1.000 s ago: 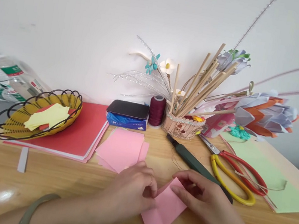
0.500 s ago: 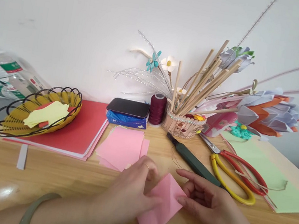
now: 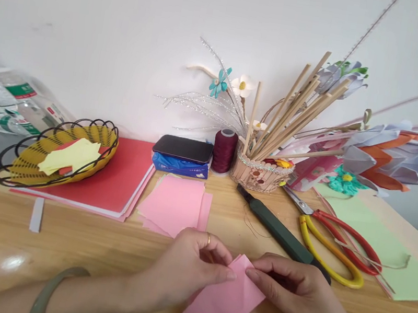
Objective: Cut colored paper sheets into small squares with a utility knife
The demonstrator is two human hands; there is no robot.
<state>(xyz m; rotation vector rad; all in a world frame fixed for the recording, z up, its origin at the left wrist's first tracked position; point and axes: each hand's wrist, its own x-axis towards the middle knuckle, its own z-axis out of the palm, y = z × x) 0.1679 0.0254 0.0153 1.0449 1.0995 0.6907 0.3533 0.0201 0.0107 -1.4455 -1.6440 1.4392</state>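
A folded sheet of pink paper is held between both hands just above the wooden table. My left hand pinches its upper left edge between thumb and fingers. On the other side, my right hand grips the upper right edge, thumb on top. Crease lines run across the paper, and its top corner shows more than one layer. Behind my left hand lies a stack of pink paper squares. Beyond my right hand is a dark green long-handled tool.
Scissors with red and yellow handles lie at right, by green paper. A wooden pot of sticks, a maroon thread spool and a phone stand behind. A yellow basket rests on red paper at left.
My left hand has shifted right and up to the paper's top edge, and my right hand also pinches nearer the top. The paper's top corner is now folded and its outline is narrower.
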